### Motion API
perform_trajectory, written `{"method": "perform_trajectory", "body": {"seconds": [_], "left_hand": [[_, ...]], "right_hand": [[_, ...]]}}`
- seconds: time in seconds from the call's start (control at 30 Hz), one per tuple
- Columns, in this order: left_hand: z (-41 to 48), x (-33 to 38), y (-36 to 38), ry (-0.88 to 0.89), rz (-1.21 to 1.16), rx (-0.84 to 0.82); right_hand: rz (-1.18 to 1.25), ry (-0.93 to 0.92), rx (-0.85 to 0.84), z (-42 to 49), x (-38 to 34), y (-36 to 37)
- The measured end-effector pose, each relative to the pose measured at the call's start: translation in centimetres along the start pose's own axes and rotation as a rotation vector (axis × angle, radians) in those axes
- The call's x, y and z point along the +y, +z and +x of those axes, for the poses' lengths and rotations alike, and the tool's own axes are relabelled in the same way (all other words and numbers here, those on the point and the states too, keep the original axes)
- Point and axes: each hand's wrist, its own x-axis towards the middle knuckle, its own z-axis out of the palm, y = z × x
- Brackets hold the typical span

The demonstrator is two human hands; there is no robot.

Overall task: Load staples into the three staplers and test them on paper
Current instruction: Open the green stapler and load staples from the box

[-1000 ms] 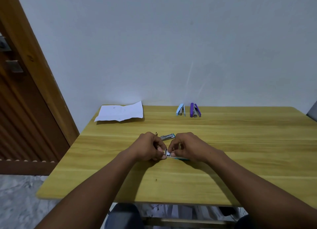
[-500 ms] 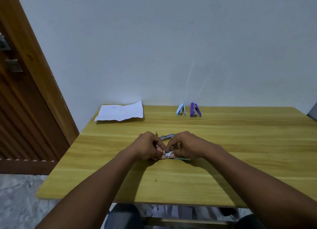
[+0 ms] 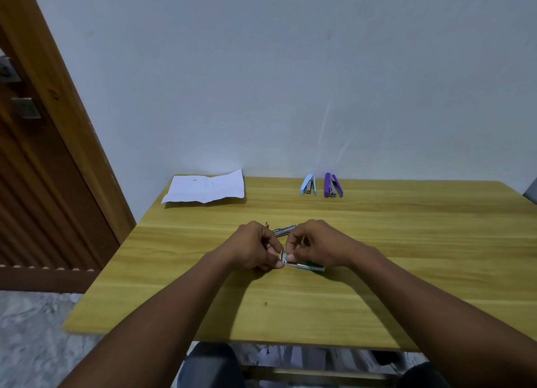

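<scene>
A small green and white staple box (image 3: 311,267) lies on the wooden table (image 3: 406,242) in front of me. My left hand (image 3: 254,249) pinches its left end, where a white flap stands up. The fingertips of my right hand (image 3: 318,246) press on the same end from above. Just behind my hands lies a silver stapler (image 3: 284,229), partly hidden by my fingers. A light blue stapler (image 3: 308,185) and a purple stapler (image 3: 333,185) stand side by side at the far edge by the wall. A creased white sheet of paper (image 3: 205,187) lies at the far left corner.
The table's left edge runs close to a brown wooden door and frame (image 3: 52,143). A white wall stands right behind the table. My knees and a crossbar show below the near edge.
My right hand's fingers have lifted a little and the white flap at the box's left end now stands up. More of the box shows under my right hand. The staplers and paper have not moved.
</scene>
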Motion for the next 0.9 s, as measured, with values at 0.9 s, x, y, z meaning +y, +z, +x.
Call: {"method": "perform_trajectory", "body": {"seconds": [0.9], "left_hand": [[-0.2,0.4,-0.2,-0.025,-0.031,-0.033]], "right_hand": [[-0.131,0.15,0.283,2.1,1.7,1.4]]}}
